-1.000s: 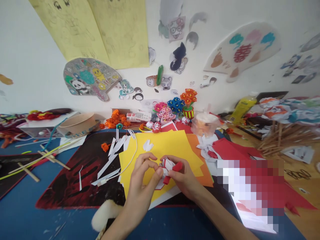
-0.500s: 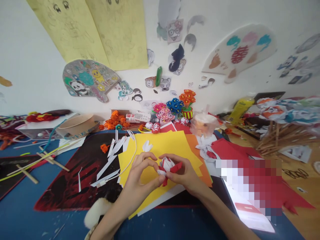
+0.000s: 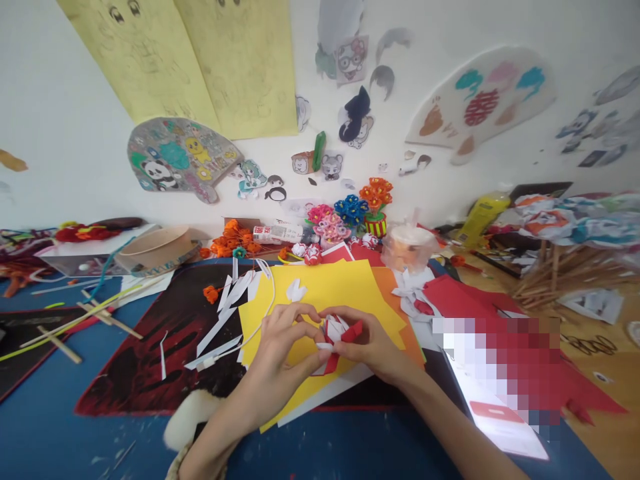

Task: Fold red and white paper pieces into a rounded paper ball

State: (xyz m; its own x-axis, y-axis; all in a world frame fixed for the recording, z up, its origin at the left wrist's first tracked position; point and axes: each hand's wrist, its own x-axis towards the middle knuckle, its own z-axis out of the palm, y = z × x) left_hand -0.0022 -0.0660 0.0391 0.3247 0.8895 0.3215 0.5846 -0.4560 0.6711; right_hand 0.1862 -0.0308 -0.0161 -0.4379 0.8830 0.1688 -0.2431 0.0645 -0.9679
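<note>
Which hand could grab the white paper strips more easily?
Left. The white paper strips lie just beside the left hand, while the right hand sits farther off. Both hands pinch the red-and-white paper piece.

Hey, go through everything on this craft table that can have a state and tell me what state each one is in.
left hand, fingers pinched on the paper flower
right hand, fingers pinched on the paper flower
paper flower, red and white, held between both hands
yellow sheet, lying flat under the hands
white strips, cut, scattered loose
glue bottle, lying on its side
paper bowl, upright, open
</note>
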